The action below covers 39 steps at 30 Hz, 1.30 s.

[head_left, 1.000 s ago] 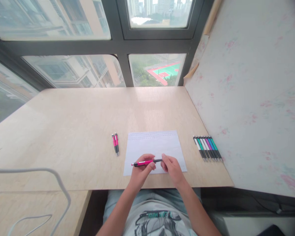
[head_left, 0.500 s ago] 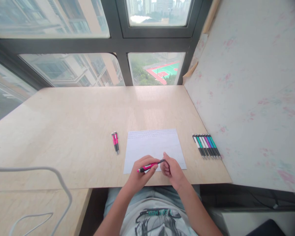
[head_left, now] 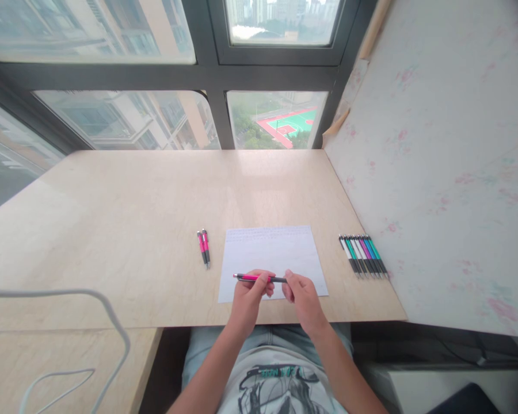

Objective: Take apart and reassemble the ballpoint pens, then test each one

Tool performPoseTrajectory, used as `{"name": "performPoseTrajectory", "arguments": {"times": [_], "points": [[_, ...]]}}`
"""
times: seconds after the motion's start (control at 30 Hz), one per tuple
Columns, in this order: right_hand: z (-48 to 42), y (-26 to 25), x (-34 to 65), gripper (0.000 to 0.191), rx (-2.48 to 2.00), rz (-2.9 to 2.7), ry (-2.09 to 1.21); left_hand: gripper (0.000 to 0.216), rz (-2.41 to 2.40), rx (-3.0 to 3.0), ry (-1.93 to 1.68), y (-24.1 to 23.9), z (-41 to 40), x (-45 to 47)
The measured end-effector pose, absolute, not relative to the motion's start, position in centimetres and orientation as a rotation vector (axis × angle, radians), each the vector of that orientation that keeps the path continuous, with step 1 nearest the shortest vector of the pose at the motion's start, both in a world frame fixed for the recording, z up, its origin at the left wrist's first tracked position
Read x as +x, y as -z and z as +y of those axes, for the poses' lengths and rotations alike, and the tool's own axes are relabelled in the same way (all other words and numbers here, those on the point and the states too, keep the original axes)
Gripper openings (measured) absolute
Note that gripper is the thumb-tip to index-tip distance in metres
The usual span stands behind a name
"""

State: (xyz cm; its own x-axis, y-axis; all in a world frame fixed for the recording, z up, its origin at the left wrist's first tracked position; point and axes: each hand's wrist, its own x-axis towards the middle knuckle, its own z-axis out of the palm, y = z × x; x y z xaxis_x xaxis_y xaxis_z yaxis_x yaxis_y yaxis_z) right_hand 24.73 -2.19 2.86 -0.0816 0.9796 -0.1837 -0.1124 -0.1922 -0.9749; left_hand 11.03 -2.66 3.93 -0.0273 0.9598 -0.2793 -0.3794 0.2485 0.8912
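Over the near part of a white sheet of paper [head_left: 267,253], a pink and black pen [head_left: 248,278] is held level between both hands. My left hand [head_left: 249,296] grips its barrel between thumb and fingers. The thumb and fingers of my right hand [head_left: 301,290] are closed at the pen's black tip end, so the very tip is hidden. Rows of small handwriting run along the top of the paper. Left of the sheet lie two more pink and black pens [head_left: 203,248], side by side.
At the right, near the wallpapered wall [head_left: 435,172], lies a row of several pens [head_left: 362,256] in white, green, purple and blue. A grey cable [head_left: 107,310] loops over the lower left of the wooden desk [head_left: 125,213]. Windows stand behind the desk.
The pen has turned from a slant to nearly level, its pink end rising. My left hand has shifted its grip and moved slightly up and right; the right hand stays at the tip end.
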Motion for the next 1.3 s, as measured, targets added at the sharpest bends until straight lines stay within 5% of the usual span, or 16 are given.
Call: {"name": "performPoseTrajectory", "arguments": {"times": [0.2, 0.53, 0.8, 1.0, 1.3], "points": [[-1.6, -3.0, 25.6, 0.043, -1.343, -1.500, -1.072, 0.026, 1.004, 0.399, -1.209, -3.6, -2.5, 11.2], [-1.0, -3.5, 26.2, 0.017, -1.293, -1.458, -1.125, 0.025, 0.989, 0.486, -1.226, -3.3, -2.3, 10.5], [-0.5, -2.6, 26.7, 0.046, -1.433, -1.393, -1.323, 0.025, 1.014, 0.472, -1.210, -2.9, -2.3, 10.5], [-0.3, -2.7, 27.3, 0.019, -1.376, -1.426, -1.289, 0.031, 1.043, 0.444, -1.222, -2.5, -2.1, 10.4], [-0.4, -1.8, 26.9, 0.031, -1.385, -1.314, -1.364, 0.030, 1.005, 0.424, -1.230, -2.1, -2.2, 10.3]]}}
